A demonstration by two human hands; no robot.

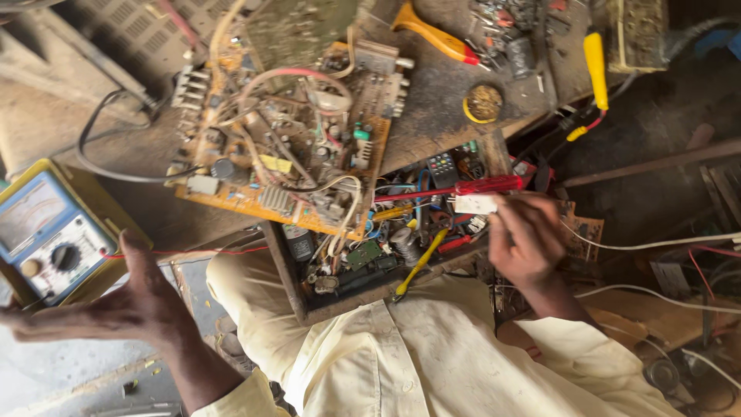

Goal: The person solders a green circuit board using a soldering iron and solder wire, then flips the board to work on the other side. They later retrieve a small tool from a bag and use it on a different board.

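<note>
My right hand [526, 241] holds a red-handled screwdriver [486, 185] and a small white part [475, 204] over an open wooden drawer [289, 278] full of tools and components. My left hand [116, 305] is open and flat, fingers spread, at the lower left beside a yellow and blue analog multimeter [48, 235]; it holds nothing. A large orange circuit board [289, 143] with wires, capacitors and heat sinks lies on the dark workbench above the drawer.
An orange-handled tool [436, 35] and a yellow-handled tool [595, 62] lie at the bench's far side, near a round tin [484, 102]. Red, white and black wires trail across the bench and right side. My pale shirt [401, 355] fills the bottom.
</note>
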